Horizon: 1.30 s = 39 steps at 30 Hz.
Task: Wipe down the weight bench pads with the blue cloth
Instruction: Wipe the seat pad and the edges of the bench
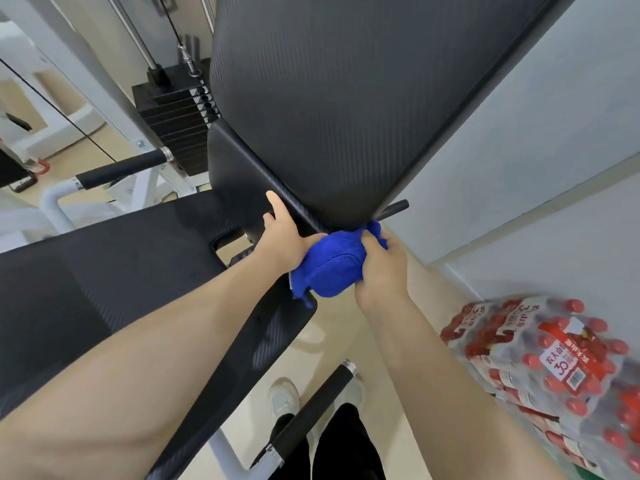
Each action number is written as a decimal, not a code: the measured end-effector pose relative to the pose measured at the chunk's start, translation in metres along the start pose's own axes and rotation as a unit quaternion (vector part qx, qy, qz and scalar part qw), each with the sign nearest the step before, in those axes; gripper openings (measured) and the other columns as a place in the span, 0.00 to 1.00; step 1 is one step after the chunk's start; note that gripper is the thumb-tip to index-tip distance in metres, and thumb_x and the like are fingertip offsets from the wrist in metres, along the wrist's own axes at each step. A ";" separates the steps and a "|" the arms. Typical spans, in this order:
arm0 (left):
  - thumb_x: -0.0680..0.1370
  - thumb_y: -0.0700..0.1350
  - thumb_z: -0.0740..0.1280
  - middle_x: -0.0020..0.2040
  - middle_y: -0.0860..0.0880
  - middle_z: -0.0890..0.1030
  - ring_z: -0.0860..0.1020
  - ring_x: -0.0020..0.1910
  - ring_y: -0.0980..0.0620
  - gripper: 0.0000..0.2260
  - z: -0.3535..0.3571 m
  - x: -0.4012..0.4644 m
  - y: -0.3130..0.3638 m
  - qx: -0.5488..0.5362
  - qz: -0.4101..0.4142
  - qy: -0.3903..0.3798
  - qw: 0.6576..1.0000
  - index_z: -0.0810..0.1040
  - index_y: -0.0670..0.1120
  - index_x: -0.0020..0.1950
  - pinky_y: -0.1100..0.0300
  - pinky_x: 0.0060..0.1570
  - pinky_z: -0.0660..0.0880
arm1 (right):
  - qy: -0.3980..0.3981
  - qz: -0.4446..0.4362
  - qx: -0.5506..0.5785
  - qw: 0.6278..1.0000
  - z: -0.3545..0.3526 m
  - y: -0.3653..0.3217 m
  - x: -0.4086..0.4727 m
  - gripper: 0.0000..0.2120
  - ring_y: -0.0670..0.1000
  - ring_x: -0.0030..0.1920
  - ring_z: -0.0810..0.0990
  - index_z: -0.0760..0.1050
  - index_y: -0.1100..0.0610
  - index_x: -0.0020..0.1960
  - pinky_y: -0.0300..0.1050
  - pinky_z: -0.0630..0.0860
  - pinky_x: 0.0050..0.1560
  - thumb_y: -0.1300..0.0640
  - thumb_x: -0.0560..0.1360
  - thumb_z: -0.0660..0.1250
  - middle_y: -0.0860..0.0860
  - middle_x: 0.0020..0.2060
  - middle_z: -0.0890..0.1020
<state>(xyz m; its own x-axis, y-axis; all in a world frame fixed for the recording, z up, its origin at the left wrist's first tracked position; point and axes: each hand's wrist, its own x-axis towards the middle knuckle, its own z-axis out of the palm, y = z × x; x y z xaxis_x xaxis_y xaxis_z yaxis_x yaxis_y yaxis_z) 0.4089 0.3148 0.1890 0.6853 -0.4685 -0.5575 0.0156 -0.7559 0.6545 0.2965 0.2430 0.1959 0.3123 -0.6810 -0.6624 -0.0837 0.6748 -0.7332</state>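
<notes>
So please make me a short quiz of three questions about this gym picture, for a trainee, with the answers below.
1. True or false: the blue cloth lies spread flat on the seat pad.
2. Which of the hands also touches the edge of the back pad with straight fingers? A) left hand B) right hand
3. Fill in: on the floor at the right lies a wrapped pack of bottles with ____ caps.

Key
1. False: it is bunched up between both hands, at the lower end of the back pad.
2. A
3. red
</notes>
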 end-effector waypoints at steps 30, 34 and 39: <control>0.56 0.50 0.81 0.74 0.32 0.56 0.61 0.71 0.32 0.56 -0.060 -0.036 0.138 0.449 0.508 0.153 0.719 0.50 0.47 0.74 0.41 0.67 0.63 | 0.072 -0.423 -0.214 0.877 -0.004 -0.121 -0.040 0.07 0.46 0.47 0.73 0.73 0.63 0.53 0.29 0.67 0.50 0.67 0.75 0.61 0.52 0.49 0.76; 0.56 0.52 0.81 0.74 0.33 0.57 0.63 0.70 0.33 0.55 -0.060 -0.032 0.137 0.446 0.523 0.166 0.707 0.51 0.47 0.74 0.41 0.66 0.64 | 0.047 -0.452 -0.240 0.858 -0.010 -0.105 -0.035 0.08 0.41 0.44 0.71 0.73 0.64 0.51 0.21 0.65 0.47 0.67 0.72 0.60 0.53 0.47 0.75; 0.56 0.54 0.80 0.74 0.34 0.57 0.63 0.70 0.34 0.55 -0.061 -0.032 0.137 0.446 0.520 0.163 0.710 0.50 0.48 0.74 0.42 0.66 0.65 | 0.075 -0.482 -0.234 0.841 -0.010 -0.144 -0.039 0.09 0.45 0.47 0.72 0.73 0.63 0.53 0.22 0.65 0.48 0.67 0.73 0.59 0.49 0.49 0.74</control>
<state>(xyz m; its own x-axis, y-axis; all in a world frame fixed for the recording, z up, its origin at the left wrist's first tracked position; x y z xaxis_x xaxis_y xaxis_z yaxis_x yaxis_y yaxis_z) 0.4338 0.2540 0.3277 0.1222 -0.9649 0.2325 -0.9901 -0.1349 -0.0395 0.2873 0.1700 0.3257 0.3291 -0.8992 0.2883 -0.2348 -0.3736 -0.8974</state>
